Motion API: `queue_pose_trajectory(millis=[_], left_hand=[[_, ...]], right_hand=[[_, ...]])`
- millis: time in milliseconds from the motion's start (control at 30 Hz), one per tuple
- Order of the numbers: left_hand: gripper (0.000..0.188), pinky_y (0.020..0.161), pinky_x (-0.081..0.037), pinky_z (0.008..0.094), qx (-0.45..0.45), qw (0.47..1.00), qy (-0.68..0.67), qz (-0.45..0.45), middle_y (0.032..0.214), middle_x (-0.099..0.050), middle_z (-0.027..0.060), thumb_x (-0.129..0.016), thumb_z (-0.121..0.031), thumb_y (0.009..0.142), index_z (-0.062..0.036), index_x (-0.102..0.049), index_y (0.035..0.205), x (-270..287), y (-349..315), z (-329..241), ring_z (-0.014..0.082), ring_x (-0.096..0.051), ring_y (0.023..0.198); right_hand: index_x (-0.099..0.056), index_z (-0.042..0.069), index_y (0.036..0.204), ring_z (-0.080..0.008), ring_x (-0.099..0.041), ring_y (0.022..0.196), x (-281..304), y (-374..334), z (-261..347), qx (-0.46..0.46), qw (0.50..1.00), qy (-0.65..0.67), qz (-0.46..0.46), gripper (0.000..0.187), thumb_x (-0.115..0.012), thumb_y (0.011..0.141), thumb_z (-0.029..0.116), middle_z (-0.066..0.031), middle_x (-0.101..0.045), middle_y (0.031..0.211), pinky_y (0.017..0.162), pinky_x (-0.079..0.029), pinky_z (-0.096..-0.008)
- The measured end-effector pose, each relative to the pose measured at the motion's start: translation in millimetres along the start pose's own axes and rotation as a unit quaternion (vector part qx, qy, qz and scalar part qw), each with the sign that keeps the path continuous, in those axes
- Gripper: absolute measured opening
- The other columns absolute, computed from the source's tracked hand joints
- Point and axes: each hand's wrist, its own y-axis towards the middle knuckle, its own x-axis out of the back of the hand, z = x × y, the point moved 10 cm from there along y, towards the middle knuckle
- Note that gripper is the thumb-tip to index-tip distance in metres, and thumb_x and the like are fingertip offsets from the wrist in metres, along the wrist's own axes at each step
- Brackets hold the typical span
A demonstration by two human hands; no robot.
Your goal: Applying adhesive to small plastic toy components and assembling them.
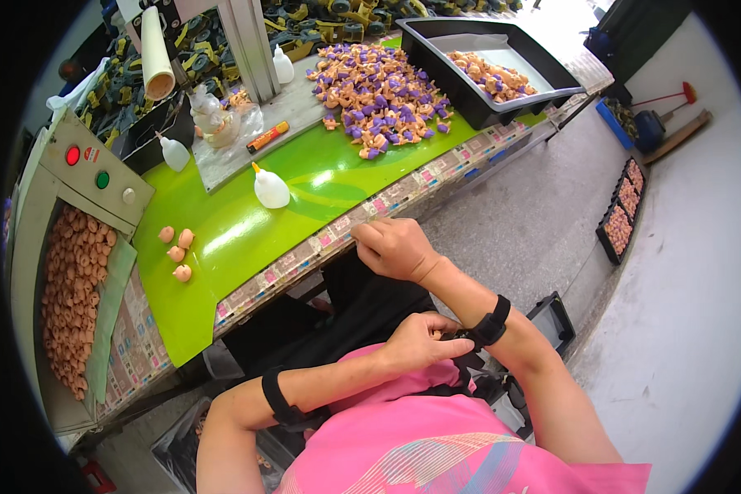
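Observation:
My left hand reaches across my lap to my right forearm. Its thumb and fingers close around a small black unit beside the black strap worn there; the fingertips are partly hidden. My right hand is held just off the table's front edge, its fingers curled into a loose fist with nothing visible in it. Another black strap circles my left forearm. On the green table mat, the nearest things are a white squeeze bottle with a yellow tip and several small peach toy heads.
A pile of peach and purple toy figures lies at the back, beside a black tray holding more. At left stands a machine with red and green buttons, over a bin of peach parts. A metal column rises behind the mat.

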Motion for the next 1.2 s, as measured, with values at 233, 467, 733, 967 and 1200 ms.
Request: queue_pose_trajectory(millis=[233,467,733,967,1200], left_hand=[[0.044,0.059,-0.034,0.0222,-0.130,0.985,0.103,-0.053,0.080,-0.046,-0.0024,-0.079,-0.027,0.076,0.0008,-0.066,0.108,24.5,5.9,-29.0,0.0050,-0.040,0.068],[0.040,0.061,-0.034,0.0220,-0.159,0.977,0.128,-0.063,0.078,-0.038,-0.0023,-0.078,-0.024,0.077,-0.0047,-0.066,0.110,43.6,-12.2,-53.3,0.0074,-0.036,0.069],[0.030,0.069,-0.042,0.0213,-0.187,0.968,0.026,-0.166,0.088,-0.045,-0.0004,-0.052,-0.005,0.090,-0.0009,-0.046,0.119,141.7,-87.3,-52.1,0.0054,-0.043,0.076],[0.022,0.085,-0.050,0.0283,-0.292,0.871,-0.286,-0.274,0.105,-0.054,0.0065,-0.058,-0.008,0.093,-0.0054,-0.045,0.111,213.2,-163.1,-62.9,0.0138,-0.057,0.094],[0.039,0.084,-0.053,0.0262,-0.302,0.836,-0.341,-0.305,0.117,-0.055,0.0093,-0.059,-0.004,0.091,-0.0029,-0.049,0.128,236.1,-168.5,-53.3,0.0179,-0.062,0.097]], right_hand=[[-0.061,0.004,0.099,-0.0058,-0.053,0.052,18.0,16.2,-80.0,-0.403,0.724,0.540,-0.147,0.013,-0.060,0.088,0.009,-0.0032,-0.062,0.070,0.046,-0.042,-0.0208],[-0.060,0.002,0.092,-0.0136,-0.057,0.056,40.0,54.4,-50.2,-0.300,0.884,0.337,-0.127,0.009,-0.061,0.086,0.009,-0.0066,-0.060,0.065,0.052,-0.043,-0.0256],[-0.064,0.001,0.092,-0.0258,-0.062,0.073,59.7,76.6,-23.0,-0.150,0.980,0.123,-0.035,0.013,-0.065,0.080,0.003,-0.0115,-0.065,0.085,0.065,-0.049,-0.0335],[-0.059,0.002,0.111,-0.0334,-0.054,0.104,11.4,119.9,5.4,-0.118,0.977,0.176,0.001,0.039,-0.072,0.075,0.009,-0.0164,-0.060,0.109,0.089,-0.044,-0.0405],[-0.053,0.001,0.121,-0.0302,-0.058,0.102,-72.4,116.0,-12.3,-0.197,0.935,0.292,0.053,0.051,-0.074,0.076,0.013,-0.0176,-0.060,0.112,0.088,-0.045,-0.0378]])
